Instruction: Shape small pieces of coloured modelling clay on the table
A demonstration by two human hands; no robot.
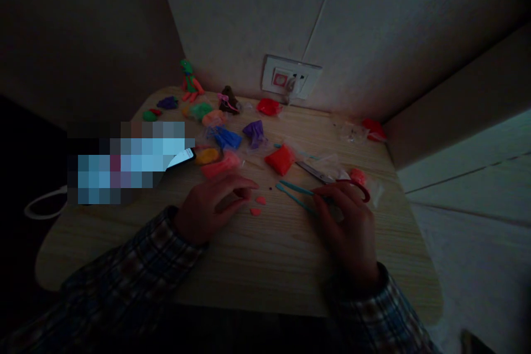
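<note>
Right hand (346, 221): thumb and fingers closed on a teal tool (298, 187), its long axis running mostly side to side, free end aimed left and slightly away from the wearer. Second teal tool (296, 200) slants just below it, the two nearly meeting at their left ends. Two pink bits (260, 199) lie on the table (265, 265) between the hands, left of the tool's tip and a little closer to the wearer. Left hand (218, 199) is the nearer, fingertips just beside them, fingers curled; cannot tell whether they grip anything.
</note>
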